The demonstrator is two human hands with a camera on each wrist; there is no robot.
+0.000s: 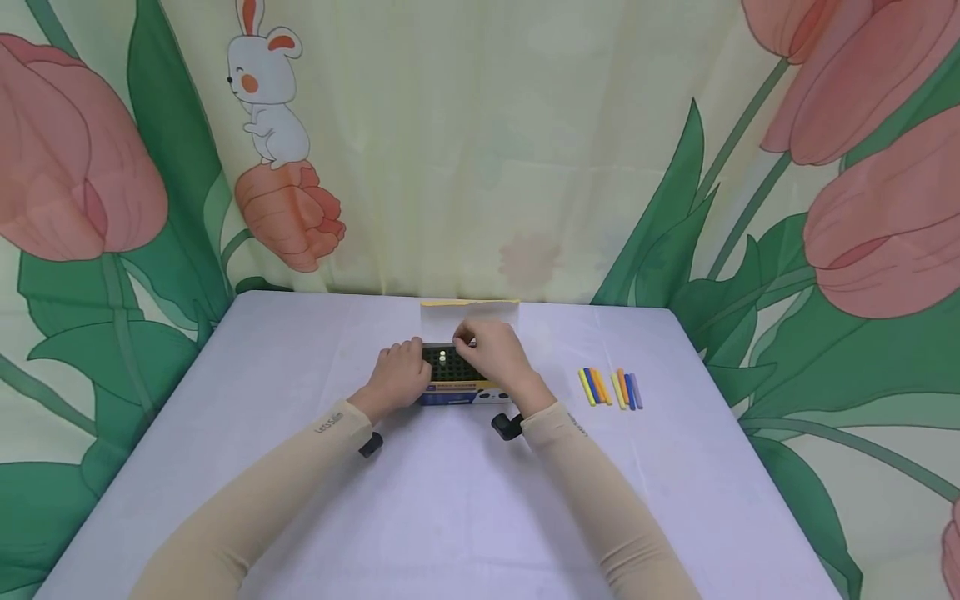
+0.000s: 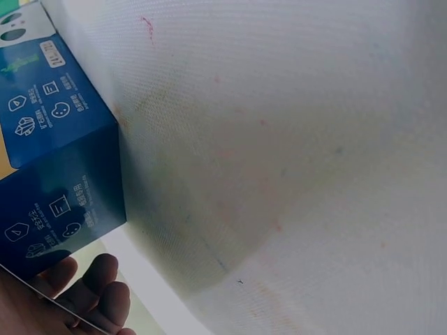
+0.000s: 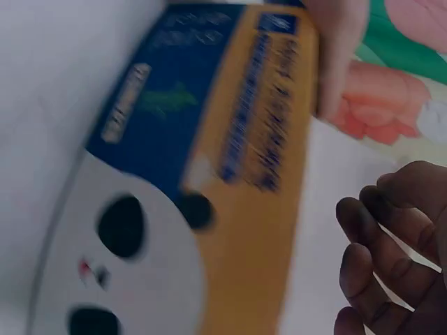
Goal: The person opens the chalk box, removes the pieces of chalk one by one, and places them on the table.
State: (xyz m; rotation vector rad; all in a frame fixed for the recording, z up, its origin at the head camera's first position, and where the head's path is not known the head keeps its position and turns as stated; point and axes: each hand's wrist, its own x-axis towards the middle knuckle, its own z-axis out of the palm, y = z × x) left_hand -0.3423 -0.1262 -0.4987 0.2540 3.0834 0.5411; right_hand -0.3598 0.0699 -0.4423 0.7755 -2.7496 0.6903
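Head view: The left hand [image 1: 396,372] held the box [image 1: 457,392] at its left end, mid-table; the right hand [image 1: 495,354] pinched something small over it. Sticks [image 1: 609,387] lay right.
Left wrist: Fingers [image 2: 91,289] curled beside the box [image 2: 59,153].
Right wrist: Fingers [image 3: 380,237] curled. The box [image 3: 209,160] seemed light, stiff card; hold its ends.

The head view is bright and evenly lit, sharp around both hands, with only faint soft shadows on the tabletop [image 1: 450,500] under the forearms and some wide-angle bowing toward the frame edges. In the left wrist view the blue box [image 2: 63,160] beside the grip is dark on its shaded face and casts a soft shadow on the cloth, while the fingers [image 2: 91,289] sit dim. The right wrist view is smeared by blur across the box [image 3: 230,174], and the fingers [image 3: 391,244] are dark and underexposed.
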